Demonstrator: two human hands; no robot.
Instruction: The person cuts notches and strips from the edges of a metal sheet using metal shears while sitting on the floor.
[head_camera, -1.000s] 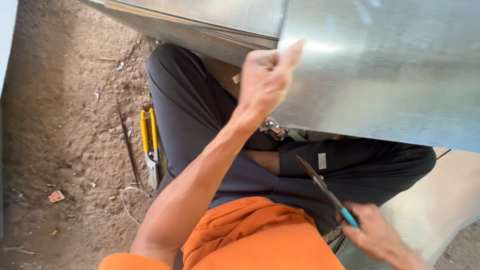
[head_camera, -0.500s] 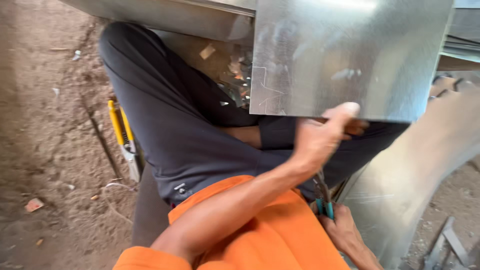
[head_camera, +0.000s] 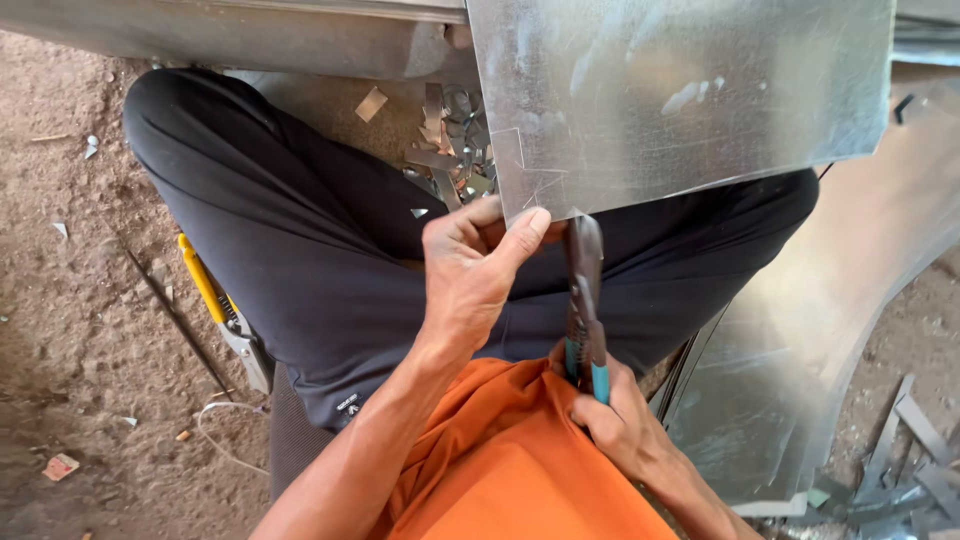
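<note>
A: Start at your left. What lies on the dirt floor (head_camera: 70, 330) there?

B: Beside your left thigh you have a yellow-handled tool (head_camera: 222, 312) lying on the ground, its metal end pointing toward you. A thin dark rod (head_camera: 175, 318) lies just left of it, and a loop of pale wire (head_camera: 215, 435) sits nearer to you. Small scraps dot the soil.

A: And your left hand?

B: Your left hand (head_camera: 470, 270) is over your lap, fingers curled and thumb pressed up against the near edge of the sheet metal (head_camera: 690, 100), pinching it close to its lower left corner. Scribed lines show on the sheet right above your thumb.

A: Where does that sheet sit?

B: It rests across your dark trousers (head_camera: 330, 270), reaching from the middle of the view out to the right and up past the top edge. A heap of metal offcuts (head_camera: 450, 150) lies just left of it, between your knees.

A: The right hand?

B: Your right hand (head_camera: 615, 415) is wrapped tight around the teal grips of the tin snips (head_camera: 583, 300), near your orange shirt (head_camera: 520, 470). The blades point away from you and meet the sheet's near edge just right of your left thumb. I cannot tell whether the blades are parted.

A: Further right?

B: A curved piece of sheet metal (head_camera: 790, 400) lies beside your right leg, with more strips (head_camera: 915, 450) on the ground past it.
</note>
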